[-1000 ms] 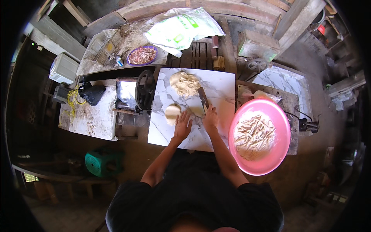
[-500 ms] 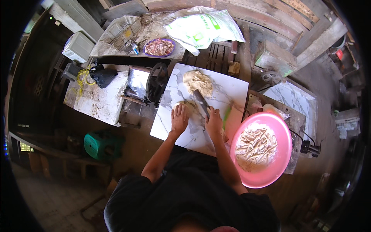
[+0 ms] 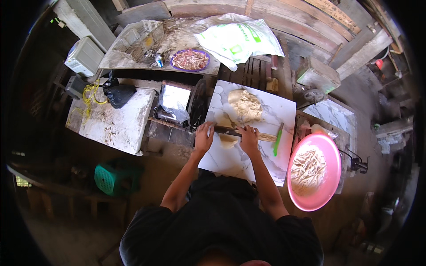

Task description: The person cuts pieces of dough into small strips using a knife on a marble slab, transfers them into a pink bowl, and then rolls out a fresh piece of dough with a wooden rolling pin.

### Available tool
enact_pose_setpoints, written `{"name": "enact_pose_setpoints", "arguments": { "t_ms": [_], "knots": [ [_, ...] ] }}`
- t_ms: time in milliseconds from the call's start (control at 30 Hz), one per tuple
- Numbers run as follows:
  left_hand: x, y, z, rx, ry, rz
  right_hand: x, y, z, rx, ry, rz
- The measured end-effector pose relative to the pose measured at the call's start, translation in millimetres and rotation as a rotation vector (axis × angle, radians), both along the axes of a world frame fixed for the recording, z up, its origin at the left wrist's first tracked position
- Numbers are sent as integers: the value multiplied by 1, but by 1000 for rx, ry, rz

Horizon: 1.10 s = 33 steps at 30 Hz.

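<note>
A wide dark-bladed knife (image 3: pixel 228 131) with a wooden handle (image 3: pixel 267 138) lies sideways across the marble-patterned board (image 3: pixel 222 160). My left hand (image 3: pixel 203 137) is closed at the blade's left end. Close to the handle, my right hand (image 3: pixel 249 139) grips the same knife from above. Just below the blade, between my hands, is a small flat piece of pale dough (image 3: pixel 228 141). A larger rough mound of dough (image 3: pixel 246 106) rests farther back on the board. To the right of the handle lies a slim bright-green tool (image 3: pixel 278 139).
At the board's right stands a pink basin (image 3: pixel 336 153) holding floured strips (image 3: pixel 308 168). A hand-cranked roller machine (image 3: pixel 175 104) is on the left. Behind are a purple plate of reddish strips (image 3: pixel 190 60) and a white sack (image 3: pixel 239 40). A green stool (image 3: pixel 106 179) stands lower left.
My right hand has turned the knife from pointing away to lying sideways. My left hand has moved off the small dough piece to the blade's end. The view has shifted slightly.
</note>
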<state>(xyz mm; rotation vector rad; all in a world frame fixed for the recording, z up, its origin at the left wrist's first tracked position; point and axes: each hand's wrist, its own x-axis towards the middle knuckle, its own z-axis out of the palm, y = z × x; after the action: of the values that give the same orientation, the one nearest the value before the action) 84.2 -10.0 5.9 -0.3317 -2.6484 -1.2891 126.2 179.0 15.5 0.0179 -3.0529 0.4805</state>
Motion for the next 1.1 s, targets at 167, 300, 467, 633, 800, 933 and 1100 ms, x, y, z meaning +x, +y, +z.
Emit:
{"name": "enact_pose_setpoints", "arguments": {
  "t_ms": [167,300,467,633,800,933,1100],
  "knots": [
    [-9,46,-10,18,-56,-123,24,25,-5,75,76,-63],
    [-12,72,-18,-38,-82,-136,31,23,0,-27,-25,-78],
    [-11,81,-32,-43,-31,-87,27,15,0,-180,47,-20],
    [-10,64,-38,-89,-26,-55,13,-1,1,-246,-92,11],
    [-14,52,-17,-10,-168,-61,9,-4,-1,-355,1,96],
    [-41,53,-12,-18,54,6,-13,-4,-4,-420,113,133],
    [-46,55,-10,-129,-167,-47,-15,-2,-8,-347,-23,171]
  ]
}}
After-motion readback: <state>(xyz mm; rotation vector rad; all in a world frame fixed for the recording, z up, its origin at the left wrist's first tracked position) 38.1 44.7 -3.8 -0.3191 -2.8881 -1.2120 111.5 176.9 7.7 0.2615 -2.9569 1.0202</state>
